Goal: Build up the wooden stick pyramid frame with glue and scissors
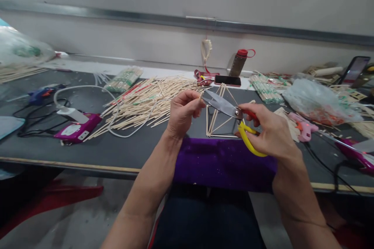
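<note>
Metal scissors (223, 105) in right hand (271, 130) | packet (124, 79): green markings illegible

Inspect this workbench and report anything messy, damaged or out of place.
The loose sticks lie in a messy heap, pointing various ways, unlike the wrapped bundle beside them. A white cable loops untidily by the heap. The purple cloth is dotted with pale specks. No clear damage shows.

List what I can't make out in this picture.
Head view: the rest of the stick, behind the left hand.
Head view: part of the frame, behind the scissors and right hand.
Head view: the rest of the left bag, past the left edge.
</note>
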Available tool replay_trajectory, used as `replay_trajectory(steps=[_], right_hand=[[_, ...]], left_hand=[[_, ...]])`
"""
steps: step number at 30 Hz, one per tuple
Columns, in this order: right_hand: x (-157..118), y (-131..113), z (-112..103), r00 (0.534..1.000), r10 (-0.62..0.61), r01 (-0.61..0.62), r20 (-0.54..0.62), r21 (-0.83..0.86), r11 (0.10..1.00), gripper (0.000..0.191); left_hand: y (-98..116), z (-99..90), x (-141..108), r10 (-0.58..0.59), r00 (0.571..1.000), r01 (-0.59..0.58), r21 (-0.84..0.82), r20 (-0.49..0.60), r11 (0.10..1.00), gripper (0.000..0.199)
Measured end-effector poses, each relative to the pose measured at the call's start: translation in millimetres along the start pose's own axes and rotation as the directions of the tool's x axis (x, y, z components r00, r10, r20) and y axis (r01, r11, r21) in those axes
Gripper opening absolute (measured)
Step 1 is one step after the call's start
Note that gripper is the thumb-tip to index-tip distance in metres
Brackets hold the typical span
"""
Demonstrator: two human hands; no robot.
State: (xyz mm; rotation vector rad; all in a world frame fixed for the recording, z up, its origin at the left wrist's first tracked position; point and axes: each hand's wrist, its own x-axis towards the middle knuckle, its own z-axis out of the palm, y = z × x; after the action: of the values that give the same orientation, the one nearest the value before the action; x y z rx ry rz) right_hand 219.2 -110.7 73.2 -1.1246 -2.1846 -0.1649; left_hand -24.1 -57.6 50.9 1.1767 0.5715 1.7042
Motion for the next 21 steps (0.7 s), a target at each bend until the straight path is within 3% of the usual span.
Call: replay_trajectory(steps=[8, 21], right_hand=[[-3.3, -3.9, 1.8, 0.998, -0.052, 0.053, 0.016, -0.005, 0.999, 0.049], [-2.1, -2.8, 12.2, 0.996, -0.091, 0.090, -0.026, -0.039, 0.995, 0.051]], left_hand=[[9.3, 4.8, -5.4, -0.080, 0.996, 0.080, -0.015, 0.026, 0.997, 0.010], [1.8, 2.1, -0.7, -0.130, 0.991, 0.132, -0.032, 0.038, 0.991, 0.010]])
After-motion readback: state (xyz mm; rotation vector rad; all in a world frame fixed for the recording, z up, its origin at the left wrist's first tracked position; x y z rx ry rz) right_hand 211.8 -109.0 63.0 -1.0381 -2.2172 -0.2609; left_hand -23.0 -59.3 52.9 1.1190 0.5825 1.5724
